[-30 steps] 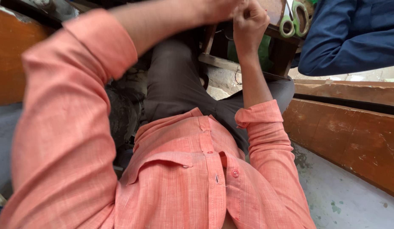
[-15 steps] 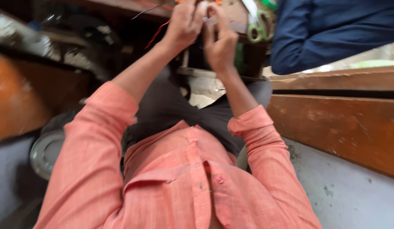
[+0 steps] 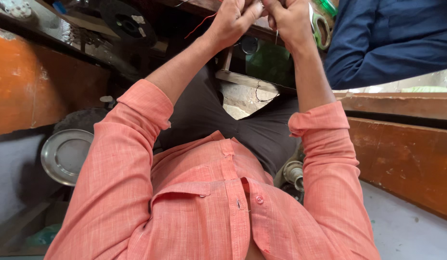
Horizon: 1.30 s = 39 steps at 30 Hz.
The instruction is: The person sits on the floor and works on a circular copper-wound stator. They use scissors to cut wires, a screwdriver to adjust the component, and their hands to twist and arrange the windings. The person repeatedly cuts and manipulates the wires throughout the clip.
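Both hands are raised together at the top edge of the view. The left hand (image 3: 231, 21) is curled, fingers pinched on a thin red wire (image 3: 199, 25) that trails down-left from it. The right hand (image 3: 290, 19) is closed close beside it, touching; what it grips I cannot tell. A dark wire (image 3: 276, 36) hangs below it. Behind them runs the cluttered bench (image 3: 64, 33); a steel plate (image 3: 64, 155) lies low left, an orange wooden ledge (image 3: 401, 149) at right. A person's blue sleeve (image 3: 387, 43) crowds the upper right corner.
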Motion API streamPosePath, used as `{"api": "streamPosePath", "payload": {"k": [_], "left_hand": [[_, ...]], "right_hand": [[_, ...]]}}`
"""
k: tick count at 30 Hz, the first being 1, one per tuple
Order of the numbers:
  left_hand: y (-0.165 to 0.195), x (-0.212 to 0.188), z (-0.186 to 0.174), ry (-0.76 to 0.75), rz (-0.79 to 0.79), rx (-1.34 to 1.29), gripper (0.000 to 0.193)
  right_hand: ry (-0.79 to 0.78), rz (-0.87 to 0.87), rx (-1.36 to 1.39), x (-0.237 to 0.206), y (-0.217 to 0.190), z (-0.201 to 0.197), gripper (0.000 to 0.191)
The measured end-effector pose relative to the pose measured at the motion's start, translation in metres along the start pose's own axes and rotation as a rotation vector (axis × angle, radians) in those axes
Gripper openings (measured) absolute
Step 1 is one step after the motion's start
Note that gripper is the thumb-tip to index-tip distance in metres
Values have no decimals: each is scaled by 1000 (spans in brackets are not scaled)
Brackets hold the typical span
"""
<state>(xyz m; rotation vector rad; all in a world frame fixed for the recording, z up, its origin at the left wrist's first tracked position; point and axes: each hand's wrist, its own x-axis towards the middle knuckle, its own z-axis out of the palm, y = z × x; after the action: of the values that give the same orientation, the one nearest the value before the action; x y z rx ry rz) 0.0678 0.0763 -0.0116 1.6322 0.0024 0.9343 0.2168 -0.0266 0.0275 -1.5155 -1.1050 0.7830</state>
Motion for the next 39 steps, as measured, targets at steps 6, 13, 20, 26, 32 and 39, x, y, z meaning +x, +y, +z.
{"api": "streamPosePath", "payload": {"k": [6, 13, 20, 26, 32, 39], "left_hand": [[-1, -5, -1, 23, -137, -15, 7], [-10, -3, 0, 30, -176, -262, 4], [-1, -2, 4, 172, -46, -225, 14], [-13, -3, 2, 143, -133, -249, 11], [-18, -1, 3, 275, -150, -327, 10], [-17, -4, 3, 228, -162, -281, 14]], "right_hand": [[-12, -525, -623, -29, -8, -3, 10], [283, -614, -763, -28, 13, 9, 14], [448, -516, -578, -21, 20, 27, 10], [412, -682, -671, -21, 25, 31, 8], [540, -357, -440, -21, 28, 27, 13], [500, -462, -595, -30, 31, 54, 25]]}}
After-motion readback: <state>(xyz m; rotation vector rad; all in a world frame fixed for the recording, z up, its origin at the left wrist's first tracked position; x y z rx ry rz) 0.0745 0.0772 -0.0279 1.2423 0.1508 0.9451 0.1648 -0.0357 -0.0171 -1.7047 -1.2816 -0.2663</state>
